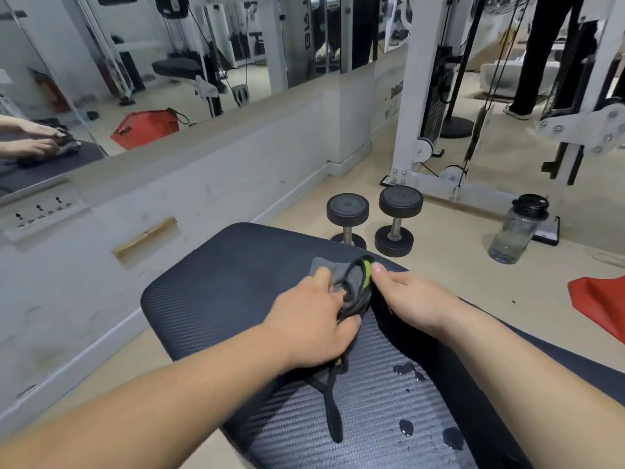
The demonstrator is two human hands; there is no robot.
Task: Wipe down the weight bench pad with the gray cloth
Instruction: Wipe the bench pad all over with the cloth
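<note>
Near pad edge, seemingly bunched cloth.

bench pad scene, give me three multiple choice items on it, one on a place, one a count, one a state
1. Where is the gray cloth? A on the floor; B on the bench pad under the left hand and right hand; C on the mirror ledge.
2. How many dumbbells are in view? A one; B four; C two.
3. The near part of the bench pad is: A spotted with water drops; B torn; C covered by a towel.
Answers: 1 B, both hands hold it on the bench pad; 2 C, a pair stands beyond the bench pad; 3 A, drops glisten on its near end.
</note>
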